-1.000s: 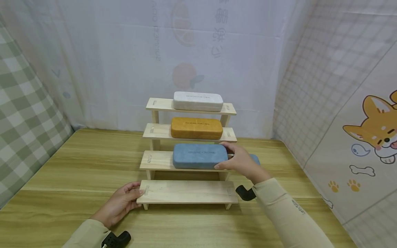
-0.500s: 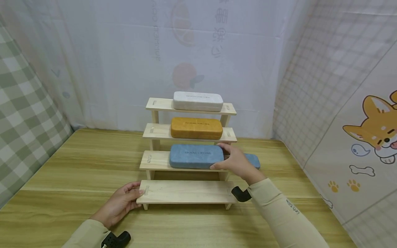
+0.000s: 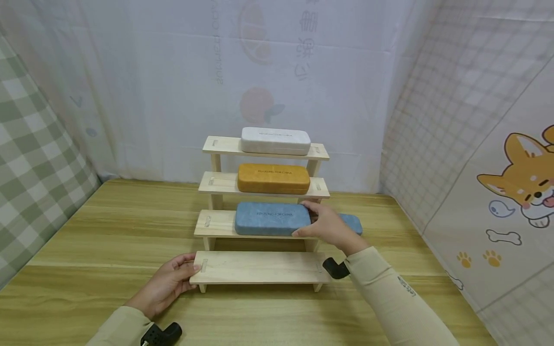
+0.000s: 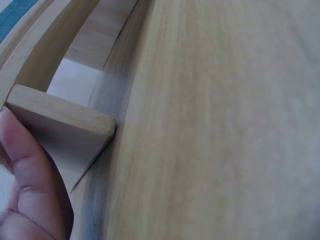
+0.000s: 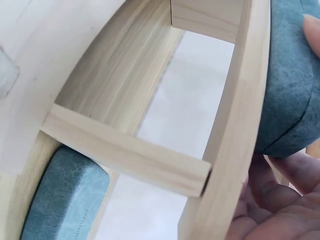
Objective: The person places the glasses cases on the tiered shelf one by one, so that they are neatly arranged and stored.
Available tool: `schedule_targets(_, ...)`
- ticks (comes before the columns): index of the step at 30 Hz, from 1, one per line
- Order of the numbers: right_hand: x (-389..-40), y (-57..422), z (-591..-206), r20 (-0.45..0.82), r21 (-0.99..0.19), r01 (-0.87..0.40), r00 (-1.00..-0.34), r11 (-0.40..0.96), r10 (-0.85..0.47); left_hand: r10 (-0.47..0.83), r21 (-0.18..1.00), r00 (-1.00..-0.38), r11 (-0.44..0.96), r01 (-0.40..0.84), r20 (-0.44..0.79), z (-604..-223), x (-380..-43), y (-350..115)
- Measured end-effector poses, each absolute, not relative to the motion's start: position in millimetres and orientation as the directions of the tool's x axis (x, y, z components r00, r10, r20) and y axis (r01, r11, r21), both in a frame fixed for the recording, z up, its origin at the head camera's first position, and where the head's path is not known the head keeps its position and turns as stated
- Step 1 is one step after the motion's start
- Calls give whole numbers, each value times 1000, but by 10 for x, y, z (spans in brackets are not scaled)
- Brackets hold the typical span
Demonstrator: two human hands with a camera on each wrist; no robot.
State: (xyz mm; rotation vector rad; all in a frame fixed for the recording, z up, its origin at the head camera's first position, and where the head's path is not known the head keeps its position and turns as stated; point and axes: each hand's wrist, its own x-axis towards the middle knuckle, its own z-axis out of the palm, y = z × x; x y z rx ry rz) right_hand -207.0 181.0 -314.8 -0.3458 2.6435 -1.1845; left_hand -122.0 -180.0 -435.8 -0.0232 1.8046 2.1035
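Observation:
A blue glasses case (image 3: 272, 218) lies on the second-lowest step of a pale wooden tiered stand (image 3: 259, 267). My right hand (image 3: 331, 227) grips the case's right end, thumb in front and fingers behind. In the right wrist view the case (image 5: 290, 80) sits at the step's edge, with fingers (image 5: 300, 170) curled beneath its end. At the bottom step's left end, my left hand (image 3: 166, 286) holds the stand, thumb on top. Close by the stand's leg (image 4: 60, 115), the left wrist view shows part of that hand (image 4: 35, 190).
A mustard glasses case (image 3: 273, 178) rests one step above and a white one (image 3: 275, 141) on top. Behind my right hand, another blue case (image 3: 352, 224) lies on the wooden table (image 3: 108, 230). White cloth (image 3: 173, 96) hangs behind, with a patterned sheet (image 3: 467, 144) at right.
The blue case has slid a little left along its step, my right hand moving with it. More of the other blue case shows. My left hand keeps its place on the stand.

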Motion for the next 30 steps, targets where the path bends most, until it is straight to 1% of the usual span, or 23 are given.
schedule_targets(11, -2059, 1808, -3124, -122, -703, -153, -936, 694, -330, 273, 954, -932, -111, -278, -240, -4359, -1216, -1802)
schedule_targets(20, -2033, 1854, -3115, -118, -726, -159, -930, 669, -349, 260, 954, -935, -108, -278, -243, -4369, -1218, -1799)
schedule_targets(30, -1972, 2143, -3123, 36, -722, -289, -923, 629, -383, 239, 951, -936, -101, -291, -260, -4364, -1211, -1779)
